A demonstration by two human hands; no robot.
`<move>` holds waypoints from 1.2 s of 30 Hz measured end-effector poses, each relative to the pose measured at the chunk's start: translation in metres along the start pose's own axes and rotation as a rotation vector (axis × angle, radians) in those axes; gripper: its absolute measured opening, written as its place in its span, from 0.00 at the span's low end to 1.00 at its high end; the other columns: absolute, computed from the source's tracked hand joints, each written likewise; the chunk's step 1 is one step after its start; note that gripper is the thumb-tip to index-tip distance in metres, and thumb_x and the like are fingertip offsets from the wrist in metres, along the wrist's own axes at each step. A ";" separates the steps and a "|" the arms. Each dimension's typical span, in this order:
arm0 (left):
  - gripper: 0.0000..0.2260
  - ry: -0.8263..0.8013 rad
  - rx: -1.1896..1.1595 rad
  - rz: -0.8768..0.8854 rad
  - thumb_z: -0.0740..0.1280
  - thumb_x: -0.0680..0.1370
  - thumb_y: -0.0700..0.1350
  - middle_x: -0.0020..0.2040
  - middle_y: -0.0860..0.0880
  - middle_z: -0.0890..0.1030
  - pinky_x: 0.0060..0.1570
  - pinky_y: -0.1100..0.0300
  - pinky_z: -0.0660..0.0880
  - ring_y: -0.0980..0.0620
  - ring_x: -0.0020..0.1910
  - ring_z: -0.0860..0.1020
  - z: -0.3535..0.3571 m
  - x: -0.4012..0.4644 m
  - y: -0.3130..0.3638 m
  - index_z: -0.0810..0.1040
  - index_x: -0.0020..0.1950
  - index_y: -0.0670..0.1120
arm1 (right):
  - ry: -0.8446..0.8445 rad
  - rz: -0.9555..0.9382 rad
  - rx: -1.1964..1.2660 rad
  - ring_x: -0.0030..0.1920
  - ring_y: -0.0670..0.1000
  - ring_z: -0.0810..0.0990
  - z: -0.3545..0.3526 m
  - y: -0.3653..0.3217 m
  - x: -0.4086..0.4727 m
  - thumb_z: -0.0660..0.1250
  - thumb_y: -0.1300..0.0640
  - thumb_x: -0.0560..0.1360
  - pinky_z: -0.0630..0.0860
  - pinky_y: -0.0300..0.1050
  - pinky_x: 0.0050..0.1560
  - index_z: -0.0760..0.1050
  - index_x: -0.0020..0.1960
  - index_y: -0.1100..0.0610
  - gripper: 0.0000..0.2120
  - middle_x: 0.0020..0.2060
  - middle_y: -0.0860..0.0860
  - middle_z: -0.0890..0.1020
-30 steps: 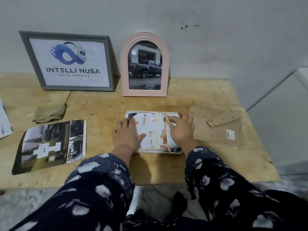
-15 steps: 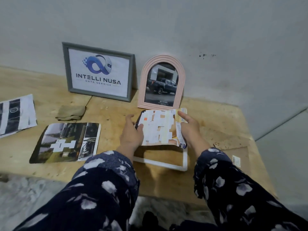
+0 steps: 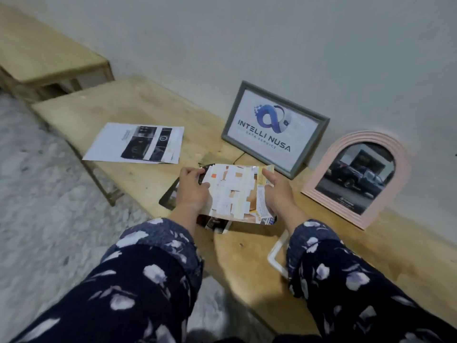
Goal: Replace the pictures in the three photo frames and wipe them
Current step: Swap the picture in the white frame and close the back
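- Left hand (image 3: 191, 191) has its fingers curled over the left edge of a picture (image 3: 235, 191), thumb on top, pinching it.
- Right hand (image 3: 278, 194) is on the picture's right edge. Index finger stretched out along the top, other fingers tucked under the paper where I can't see them, so it looks like a grip, but I can't fully tell.
- The picture itself is held up off the table (image 3: 148, 105), tilted a bit, covered in pale patches with a yellow strip along its right side.
- Right under it there's another dark print (image 3: 169, 198) lying flat, mostly hidden by the left hand and the sheet.
- A white frame (image 3: 277, 253) lies flat on the wood just beside the right sleeve (image 3: 346, 276), only a corner showing.
- Further left, well apart, a white printed sheet (image 3: 136, 143) with dark photos lies flat.
- Back against the wall (image 3: 247, 33): a grey frame (image 3: 274, 128) with the "INTELLI NUSA" logo, standing upright, and a pink arched frame (image 3: 358, 178) beside it showing a dark truck.
- Both sleeves are dark blue with a pale flower print.
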State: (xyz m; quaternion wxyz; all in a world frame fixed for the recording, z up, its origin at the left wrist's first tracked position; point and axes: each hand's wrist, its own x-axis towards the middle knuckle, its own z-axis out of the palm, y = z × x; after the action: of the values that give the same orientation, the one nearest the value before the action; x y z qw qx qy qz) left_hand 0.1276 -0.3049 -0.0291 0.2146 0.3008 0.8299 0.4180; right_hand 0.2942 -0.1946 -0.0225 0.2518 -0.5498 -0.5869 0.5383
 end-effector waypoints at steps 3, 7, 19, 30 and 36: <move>0.17 0.061 0.008 -0.023 0.66 0.79 0.41 0.67 0.48 0.66 0.59 0.63 0.64 0.49 0.63 0.72 -0.039 0.030 -0.024 0.72 0.68 0.45 | -0.085 -0.046 -0.092 0.40 0.51 0.82 0.052 -0.017 0.019 0.56 0.70 0.76 0.82 0.45 0.36 0.68 0.71 0.46 0.29 0.71 0.54 0.70; 0.18 0.142 -0.012 -0.052 0.67 0.78 0.39 0.67 0.47 0.68 0.57 0.68 0.60 0.50 0.65 0.70 -0.088 0.078 -0.060 0.73 0.68 0.44 | -0.159 -0.088 -0.168 0.40 0.47 0.79 0.129 -0.036 0.050 0.57 0.70 0.76 0.74 0.34 0.28 0.67 0.72 0.46 0.30 0.72 0.53 0.67; 0.19 0.118 0.100 -0.034 0.66 0.78 0.39 0.68 0.48 0.68 0.59 0.66 0.61 0.50 0.66 0.70 -0.173 0.254 -0.139 0.72 0.69 0.45 | -0.108 -0.191 -0.645 0.68 0.58 0.66 0.314 -0.074 0.147 0.54 0.61 0.79 0.63 0.52 0.65 0.61 0.74 0.41 0.27 0.69 0.52 0.68; 0.14 0.098 0.508 0.087 0.62 0.80 0.45 0.71 0.50 0.65 0.60 0.49 0.63 0.47 0.67 0.66 -0.167 0.305 -0.177 0.77 0.64 0.52 | -0.054 -0.347 -0.958 0.71 0.58 0.59 0.349 -0.073 0.187 0.57 0.61 0.77 0.58 0.56 0.69 0.67 0.71 0.51 0.23 0.74 0.53 0.61; 0.15 0.062 0.795 0.143 0.54 0.81 0.48 0.62 0.50 0.70 0.57 0.50 0.60 0.47 0.61 0.67 -0.163 0.309 -0.168 0.74 0.64 0.50 | 0.008 -0.509 -1.084 0.59 0.56 0.68 0.352 -0.077 0.187 0.59 0.65 0.73 0.60 0.49 0.61 0.75 0.57 0.53 0.16 0.58 0.50 0.73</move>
State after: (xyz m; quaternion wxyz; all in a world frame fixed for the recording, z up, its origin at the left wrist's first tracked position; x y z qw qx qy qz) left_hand -0.2503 -0.2659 -0.1084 0.0268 0.4045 0.9100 0.0873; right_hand -0.0974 -0.1342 -0.1118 0.0586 -0.4439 -0.8903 0.0827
